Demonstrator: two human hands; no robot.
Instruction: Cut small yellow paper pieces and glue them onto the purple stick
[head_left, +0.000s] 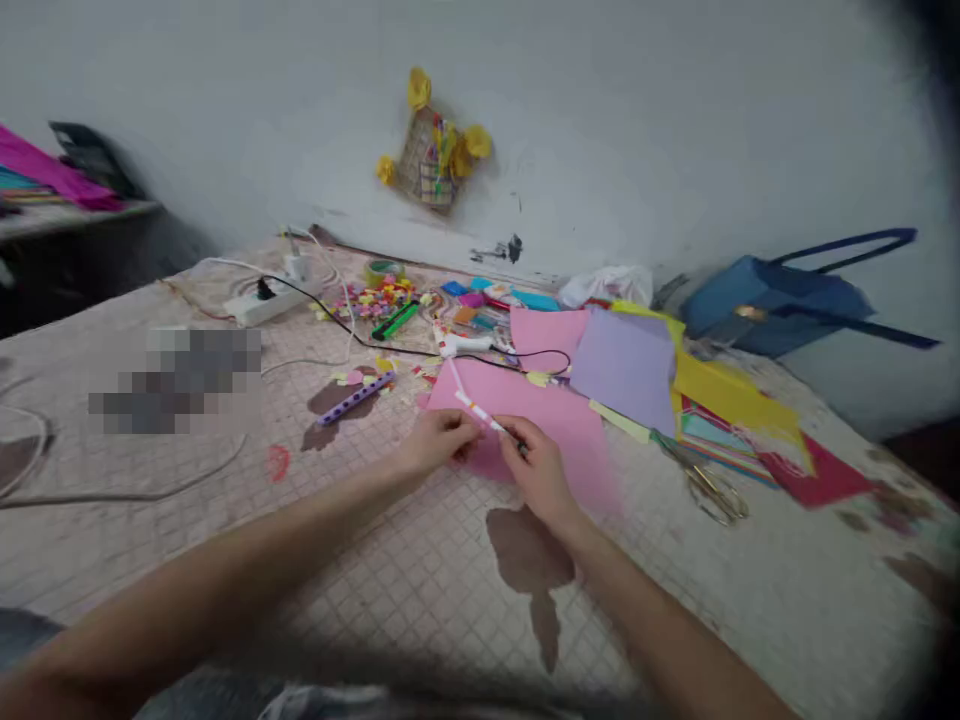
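A thin white strip with small orange and pinkish marks (478,408) is held slanting over a pink sheet (577,430). My right hand (536,465) is closed on its lower end, between thumb and fingers. Close by on the other side, my left hand (446,440) is pinched shut at the strip's edge; its fingertips partly hide what they grip. Just beyond the hands lies a white glue gun (465,345) with a black cord. A purple stick with dark dots (356,398) rests left of my left hand.
Gold-handled scissors (709,485) lie right, beside a lilac sheet (626,365) and yellow sheets (731,395). Behind are a green cutter (396,320), paper scraps (375,298), tape (384,270) and a power strip (274,300). A blue bag (776,300) stands at the wall. Cables cross the left side.
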